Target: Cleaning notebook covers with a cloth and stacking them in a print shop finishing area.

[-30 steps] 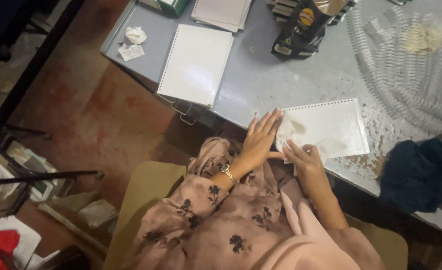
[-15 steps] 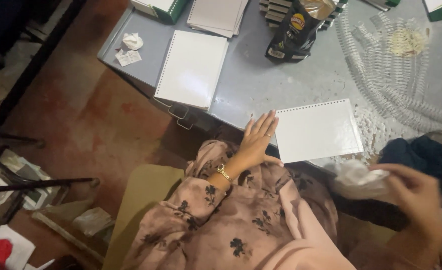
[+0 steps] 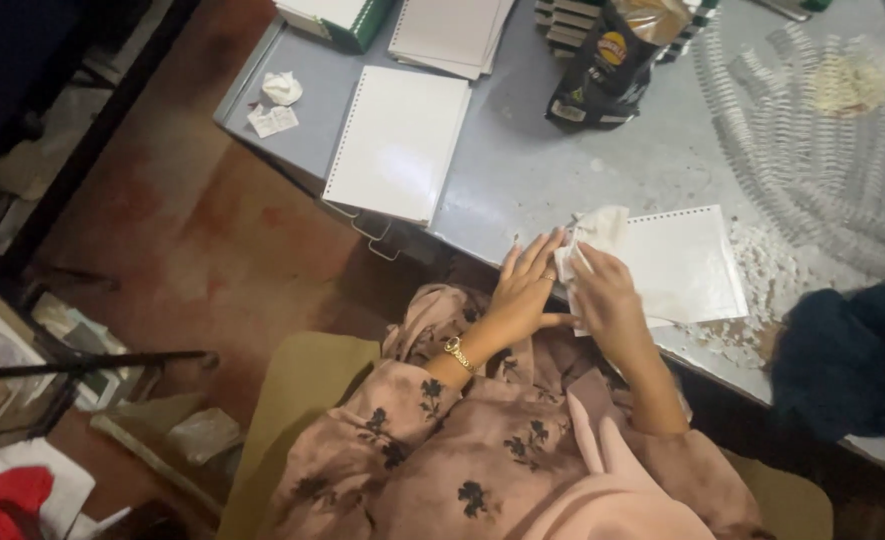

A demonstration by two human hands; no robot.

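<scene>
A white punched sheet stack (image 3: 677, 265) lies at the near edge of the grey metal table (image 3: 522, 170). My right hand (image 3: 602, 295) grips a crumpled white cloth or paper wad (image 3: 597, 232) and presses it onto the left end of the stack. My left hand (image 3: 522, 290), with a gold bracelet on the wrist, rests flat with fingers spread on the table edge just left of the stack, touching its corner. Both forearms come up from my lap in a pink flowered garment.
A second white punched pad (image 3: 397, 140) lies to the left. More pads, a dark snack bag (image 3: 607, 60) and clear spiral binding coils (image 3: 812, 140) sit further back. White paper dust (image 3: 762, 270) and a dark blue cloth (image 3: 847, 355) lie at the right. Crumpled paper (image 3: 282, 88) sits at the far-left corner.
My right hand left the stack, swung out to the right and picked up a white wad, then came back onto the stack's left end. My left hand stayed at the table edge.
</scene>
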